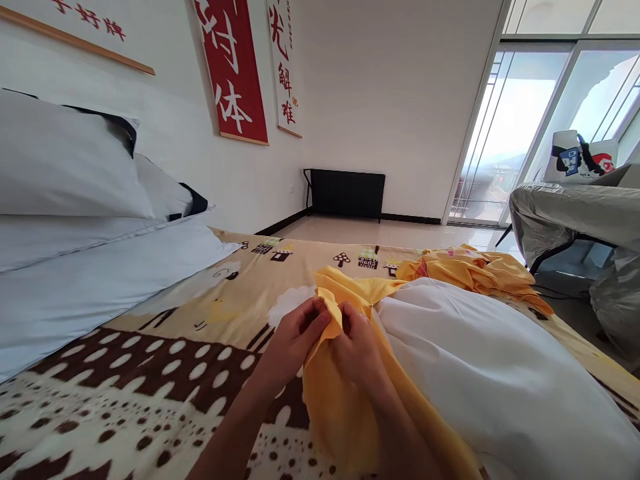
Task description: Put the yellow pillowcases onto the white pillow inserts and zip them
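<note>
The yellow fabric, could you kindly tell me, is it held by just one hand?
No, the left hand and right hand both pinch the yellow fabric.

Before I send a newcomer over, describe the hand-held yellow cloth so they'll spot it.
On the patterned blanket, look right of the white pillows. Beside a bulging white bundle, the left hand and right hand pinch the yellow cloth. Unlike the crumpled yellow heap farther back, it is held.

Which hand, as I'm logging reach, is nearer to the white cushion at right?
Right. The right hand holds yellow cloth just left of the white cushion; the left hand holds the same cloth farther left, beyond the right hand.
</note>
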The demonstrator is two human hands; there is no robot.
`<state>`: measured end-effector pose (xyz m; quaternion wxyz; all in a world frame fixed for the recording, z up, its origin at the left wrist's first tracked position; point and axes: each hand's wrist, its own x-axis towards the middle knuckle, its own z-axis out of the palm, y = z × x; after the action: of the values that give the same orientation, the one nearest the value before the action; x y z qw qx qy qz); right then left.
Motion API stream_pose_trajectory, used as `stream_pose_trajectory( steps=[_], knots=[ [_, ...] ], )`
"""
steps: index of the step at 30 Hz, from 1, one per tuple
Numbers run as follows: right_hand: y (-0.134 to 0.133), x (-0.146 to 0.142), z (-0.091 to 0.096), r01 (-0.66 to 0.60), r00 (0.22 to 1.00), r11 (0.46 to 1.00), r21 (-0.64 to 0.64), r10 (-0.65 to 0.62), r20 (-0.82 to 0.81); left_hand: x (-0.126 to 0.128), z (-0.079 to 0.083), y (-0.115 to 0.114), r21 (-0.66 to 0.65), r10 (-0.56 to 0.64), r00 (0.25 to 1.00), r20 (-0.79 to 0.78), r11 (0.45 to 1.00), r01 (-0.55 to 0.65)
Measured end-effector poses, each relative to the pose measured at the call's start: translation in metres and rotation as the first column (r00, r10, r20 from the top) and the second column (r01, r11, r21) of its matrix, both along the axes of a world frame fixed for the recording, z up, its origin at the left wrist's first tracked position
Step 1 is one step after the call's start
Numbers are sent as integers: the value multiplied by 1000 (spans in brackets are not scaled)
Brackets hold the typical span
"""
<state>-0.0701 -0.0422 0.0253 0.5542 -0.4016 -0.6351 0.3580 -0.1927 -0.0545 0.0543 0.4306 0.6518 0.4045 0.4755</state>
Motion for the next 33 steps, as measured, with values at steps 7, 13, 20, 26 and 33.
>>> stream_pose_trajectory(
  steps=[7,13,20,26,33],
  knots=[
    [-4,1,2,-36,984,988,150,9,178,-3,3,-4,216,241,899,-365,961,-171],
    [-8,-9,-1,-19,974,972,232,-34,224,-16,10,-9,170,204,914,-351,974,-152],
    [-5,-14,-8,30,963,982,184,-78,257,-20,7,-2,164,221,947,-234,969,-186],
    [-3,4,2,-34,992,991,129,18,123,-26,19,-31,163,161,927,-338,980,-111],
    [-14,11,14,-180,883,887,426,-45,467,-14,29,-80,404,253,877,-409,912,-74]
  ],
)
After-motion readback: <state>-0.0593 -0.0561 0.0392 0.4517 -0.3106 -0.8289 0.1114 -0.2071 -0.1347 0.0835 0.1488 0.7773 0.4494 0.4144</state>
